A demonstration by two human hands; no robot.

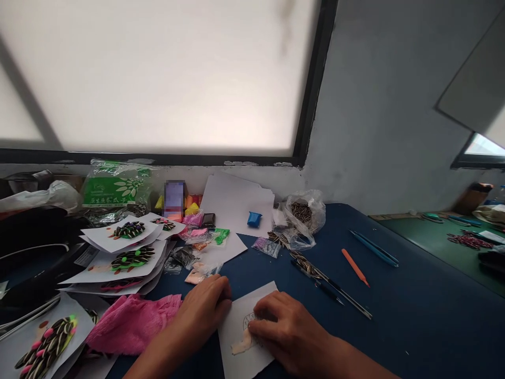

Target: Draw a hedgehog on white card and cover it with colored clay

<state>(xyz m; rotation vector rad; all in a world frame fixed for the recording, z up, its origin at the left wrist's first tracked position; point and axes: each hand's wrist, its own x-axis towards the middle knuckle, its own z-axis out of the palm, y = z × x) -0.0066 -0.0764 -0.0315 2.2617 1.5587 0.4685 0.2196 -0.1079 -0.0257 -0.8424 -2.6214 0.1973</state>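
A white sheet of paper point(242, 363) with a small line drawing lies before me on the dark blue table. Peach modelling clay point(241, 345) covers part of the drawing. My right hand point(294, 329) bends over the sheet, its fingers closed together at the clay and covering part of the drawing. At the sheet's left edge rests my left hand point(207, 302), its fingers curled in; whatever may be under them is hidden. Just beyond it sits a clear packet of peach clay point(199, 272). A pink cloth point(134, 323) lies beside my left forearm.
Cards with sunflower seeds stuck on coloured clay point(130, 258) are stacked at left. Tweezers point(351, 301), a black pen point(329, 291), an orange marker point(355, 267) and blue tweezers point(374, 247) lie at right. Behind stand a seed bag point(303, 210) and a blue clay packet point(254, 219).
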